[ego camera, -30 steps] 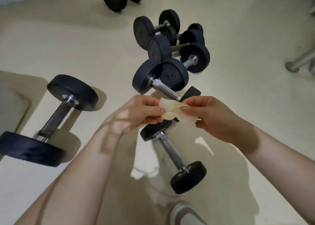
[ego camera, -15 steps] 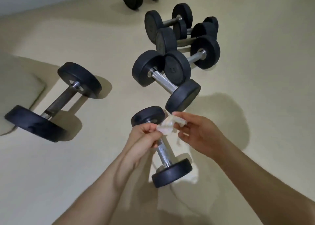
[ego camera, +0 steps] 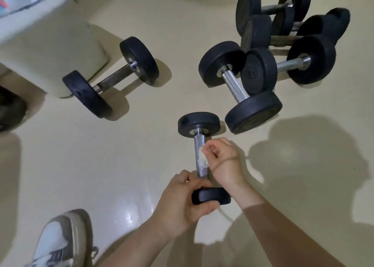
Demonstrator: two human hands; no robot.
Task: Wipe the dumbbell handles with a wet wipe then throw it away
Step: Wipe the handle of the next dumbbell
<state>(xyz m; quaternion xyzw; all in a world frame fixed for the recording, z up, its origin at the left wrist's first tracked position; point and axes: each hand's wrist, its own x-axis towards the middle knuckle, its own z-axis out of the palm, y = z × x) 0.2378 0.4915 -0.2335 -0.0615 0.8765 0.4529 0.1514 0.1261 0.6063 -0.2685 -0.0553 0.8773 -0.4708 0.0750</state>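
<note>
1. Floor point(ego camera: 101, 175), pale and glossy, carries everything; a cream padded block point(ego camera: 50, 50) fills its upper-left corner.
2. Cluster of black dumbbells point(ego camera: 283, 50) crowds the upper-right part of the floor, some touching one another.
3. Large dumbbell point(ego camera: 111, 76) lies beside the block, one plate against it.
4. Sneaker point(ego camera: 60, 240) (white and grey) sits at the bottom-left edge.
5. Small dumbbell point(ego camera: 199, 125) lies near the middle of the floor, its chrome handle point(ego camera: 199, 143) pointing away from the person.
6. Left hand point(ego camera: 182, 204) is clenched around the near plate point(ego camera: 212, 195) of that dumbbell.
7. Right hand point(ego camera: 224, 157) pinches the wet wipe point(ego camera: 203, 159), pressing it against the handle's right side.
</note>
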